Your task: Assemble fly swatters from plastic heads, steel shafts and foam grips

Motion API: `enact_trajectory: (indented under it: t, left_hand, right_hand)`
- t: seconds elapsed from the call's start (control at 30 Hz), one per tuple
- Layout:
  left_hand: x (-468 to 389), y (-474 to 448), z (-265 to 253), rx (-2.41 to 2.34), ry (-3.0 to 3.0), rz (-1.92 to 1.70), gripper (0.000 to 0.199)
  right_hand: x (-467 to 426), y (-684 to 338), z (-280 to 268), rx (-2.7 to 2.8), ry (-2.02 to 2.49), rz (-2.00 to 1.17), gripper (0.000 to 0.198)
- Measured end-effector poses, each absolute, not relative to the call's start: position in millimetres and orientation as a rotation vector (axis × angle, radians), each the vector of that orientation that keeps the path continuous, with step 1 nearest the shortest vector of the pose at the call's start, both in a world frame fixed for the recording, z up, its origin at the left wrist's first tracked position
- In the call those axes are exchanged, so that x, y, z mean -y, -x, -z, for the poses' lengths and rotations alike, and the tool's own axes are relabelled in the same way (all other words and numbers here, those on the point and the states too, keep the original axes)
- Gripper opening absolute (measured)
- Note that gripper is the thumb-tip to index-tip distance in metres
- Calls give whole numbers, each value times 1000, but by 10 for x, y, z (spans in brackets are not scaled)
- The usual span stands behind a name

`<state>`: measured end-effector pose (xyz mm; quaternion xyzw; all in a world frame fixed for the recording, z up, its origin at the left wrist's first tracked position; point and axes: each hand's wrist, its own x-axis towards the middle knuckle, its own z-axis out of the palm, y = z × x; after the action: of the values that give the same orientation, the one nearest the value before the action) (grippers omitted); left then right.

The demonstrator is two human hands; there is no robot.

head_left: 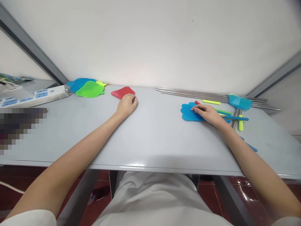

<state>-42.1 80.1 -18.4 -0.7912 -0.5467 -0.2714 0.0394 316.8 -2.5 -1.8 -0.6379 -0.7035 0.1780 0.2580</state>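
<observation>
My left hand [127, 105] is closed, its fingers curled over the near edge of a red fly swatter head [122, 92] that lies on the table; the fingertips are partly hidden. Over at the right, my right hand [208, 114] lies across a blue hand-shaped fly swatter head [189, 113], palm down. Its thumb and forefinger are slightly apart, and it hides part of the swatter. Just past this hand, a blue handle [237, 118] and a green handle [223, 111] stick out. A red handle end [197, 102] shows beside the fingers.
Thin metal rods [188, 92] lie along the wall, with a light blue swatter head [240, 102] over them. A yellow grip [211, 102] and a yellow-handled piece [240, 121] lie nearby. Green [90, 89] and blue swatter heads [81, 84] are piled left, near a power strip [35, 95].
</observation>
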Motion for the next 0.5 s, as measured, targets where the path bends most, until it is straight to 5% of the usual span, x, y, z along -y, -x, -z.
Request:
enact_trajectory:
  t: [0.5]
  left_hand:
    - [-795, 421, 176, 1664, 2439, 822, 29]
  right_hand:
    - [31, -3178, 8, 1926, 1707, -493, 26]
